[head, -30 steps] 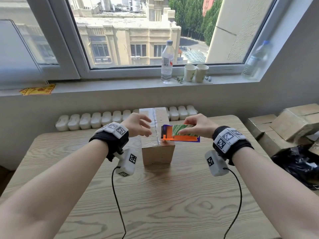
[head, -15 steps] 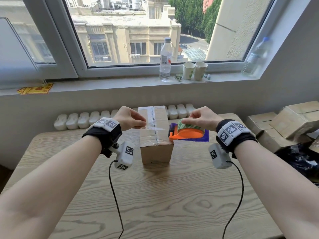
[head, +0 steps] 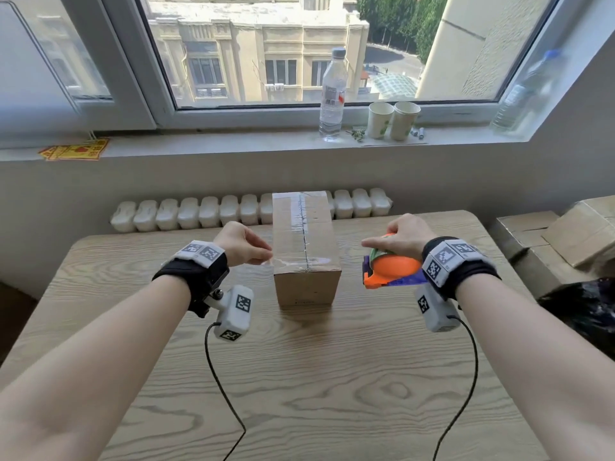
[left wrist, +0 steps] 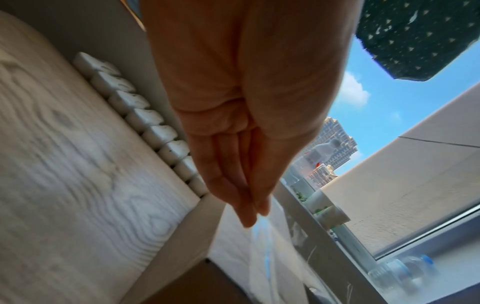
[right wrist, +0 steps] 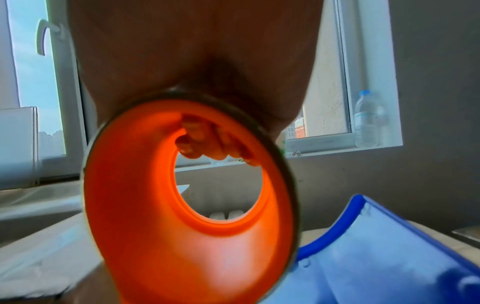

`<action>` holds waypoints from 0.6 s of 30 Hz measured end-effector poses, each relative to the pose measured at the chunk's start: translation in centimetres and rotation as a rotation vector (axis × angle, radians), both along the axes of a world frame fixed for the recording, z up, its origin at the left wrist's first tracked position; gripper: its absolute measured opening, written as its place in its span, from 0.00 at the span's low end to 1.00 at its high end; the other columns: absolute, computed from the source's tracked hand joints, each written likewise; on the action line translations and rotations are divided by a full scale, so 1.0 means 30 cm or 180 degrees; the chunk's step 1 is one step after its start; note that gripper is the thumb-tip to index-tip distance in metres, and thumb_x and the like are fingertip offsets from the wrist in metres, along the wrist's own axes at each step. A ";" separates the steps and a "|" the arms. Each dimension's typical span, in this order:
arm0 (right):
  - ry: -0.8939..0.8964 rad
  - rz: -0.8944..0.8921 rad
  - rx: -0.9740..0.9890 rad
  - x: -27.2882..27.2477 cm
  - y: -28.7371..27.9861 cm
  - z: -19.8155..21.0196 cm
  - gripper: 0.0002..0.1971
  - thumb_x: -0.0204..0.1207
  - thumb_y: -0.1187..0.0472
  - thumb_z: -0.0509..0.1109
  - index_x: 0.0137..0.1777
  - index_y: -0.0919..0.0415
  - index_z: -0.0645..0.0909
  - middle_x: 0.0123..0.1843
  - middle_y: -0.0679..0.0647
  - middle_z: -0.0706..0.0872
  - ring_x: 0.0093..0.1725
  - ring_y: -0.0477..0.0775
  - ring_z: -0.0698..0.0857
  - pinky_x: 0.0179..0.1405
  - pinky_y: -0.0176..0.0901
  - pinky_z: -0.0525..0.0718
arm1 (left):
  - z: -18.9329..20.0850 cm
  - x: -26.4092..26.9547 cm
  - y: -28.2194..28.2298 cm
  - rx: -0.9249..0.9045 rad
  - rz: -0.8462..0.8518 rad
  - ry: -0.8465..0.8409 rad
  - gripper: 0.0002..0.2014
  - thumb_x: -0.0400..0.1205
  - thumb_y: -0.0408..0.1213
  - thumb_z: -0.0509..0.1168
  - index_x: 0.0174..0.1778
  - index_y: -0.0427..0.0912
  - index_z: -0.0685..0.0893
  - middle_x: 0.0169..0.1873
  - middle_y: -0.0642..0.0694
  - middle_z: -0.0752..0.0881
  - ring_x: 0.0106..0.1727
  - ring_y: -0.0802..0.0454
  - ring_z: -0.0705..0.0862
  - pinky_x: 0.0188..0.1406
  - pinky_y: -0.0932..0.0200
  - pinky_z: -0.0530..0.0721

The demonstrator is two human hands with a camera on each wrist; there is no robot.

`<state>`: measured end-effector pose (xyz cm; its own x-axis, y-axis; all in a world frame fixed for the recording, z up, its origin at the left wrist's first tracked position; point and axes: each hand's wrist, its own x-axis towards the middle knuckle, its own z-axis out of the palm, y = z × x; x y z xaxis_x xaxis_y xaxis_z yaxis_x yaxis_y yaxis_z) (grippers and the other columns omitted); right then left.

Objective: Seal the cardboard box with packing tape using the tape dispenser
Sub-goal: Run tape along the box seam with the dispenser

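A tall cardboard box (head: pixel 306 287) stands on the wooden table (head: pixel 316 377), its top seam covered lengthwise with clear tape. My left hand (head: pixel 264 256) pinches the free end of a clear tape strip (head: pixel 319 260) just left of the box; the strip runs across the box top near its front edge. In the left wrist view the fingertips (left wrist: pixel 250 211) are pressed together on the tape strip (left wrist: pixel 272 246) above the box (left wrist: pixel 182 236). My right hand (head: pixel 382 244) grips the orange and blue tape dispenser (head: pixel 389 271) right of the box. Its fingers (right wrist: pixel 207 144) curl into the orange dispenser hub (right wrist: pixel 155 216).
A row of white blocks (head: pixel 199 212) lines the table's far edge behind the box. On the sill stand a water bottle (head: pixel 332 94), two paper cups (head: pixel 392 119) and another bottle (head: pixel 525 91). Stacked cartons (head: pixel 549 241) and a black bag (head: pixel 585 311) sit to the right.
My hands have drawn apart: the right hand pulled the dispenser off the box top to the right, and the left moved out to the left, stretching tape across the box.
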<state>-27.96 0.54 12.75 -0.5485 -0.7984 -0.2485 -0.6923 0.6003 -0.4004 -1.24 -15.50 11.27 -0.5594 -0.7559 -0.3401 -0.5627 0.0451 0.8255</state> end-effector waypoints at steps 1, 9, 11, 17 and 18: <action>0.0006 -0.0013 0.0052 0.005 -0.012 -0.025 0.30 0.60 0.34 0.75 0.20 0.57 0.66 0.22 0.51 0.71 0.26 0.50 0.71 0.25 0.43 0.66 | -0.024 0.003 0.004 0.0088 0.0055 -0.0030 0.04 0.71 0.22 0.73 0.40 0.27 0.87 0.24 0.44 0.87 0.20 0.62 0.84 0.27 0.72 0.85; -0.0063 0.0063 0.0482 0.014 -0.060 -0.144 0.31 0.59 0.34 0.76 0.17 0.56 0.65 0.20 0.52 0.72 0.27 0.53 0.73 0.23 0.43 0.66 | -0.136 0.009 0.000 0.0408 0.0357 -0.0279 0.04 0.68 0.22 0.75 0.31 0.32 0.88 0.21 0.43 0.87 0.22 0.55 0.84 0.30 0.67 0.87; -0.0068 0.0077 0.0490 0.012 -0.066 -0.159 0.32 0.58 0.33 0.76 0.16 0.56 0.65 0.20 0.52 0.71 0.26 0.54 0.73 0.24 0.44 0.66 | -0.141 0.000 -0.001 0.0393 0.0412 -0.0359 0.03 0.68 0.21 0.74 0.32 0.31 0.88 0.23 0.40 0.86 0.22 0.55 0.83 0.27 0.68 0.86; -0.0084 0.0098 0.0515 -0.003 -0.081 -0.179 0.32 0.57 0.32 0.76 0.16 0.55 0.63 0.19 0.51 0.71 0.25 0.53 0.72 0.26 0.44 0.66 | -0.148 -0.030 -0.009 0.0384 0.0479 -0.0499 0.04 0.68 0.20 0.74 0.30 0.30 0.87 0.25 0.39 0.85 0.24 0.54 0.83 0.23 0.70 0.85; -0.0071 0.0110 0.0515 0.000 -0.082 -0.181 0.32 0.57 0.33 0.76 0.16 0.55 0.62 0.19 0.51 0.70 0.25 0.53 0.71 0.26 0.44 0.66 | -0.153 -0.034 -0.010 0.0404 0.0485 -0.0509 0.03 0.68 0.20 0.73 0.31 0.30 0.87 0.27 0.38 0.85 0.26 0.52 0.83 0.24 0.70 0.85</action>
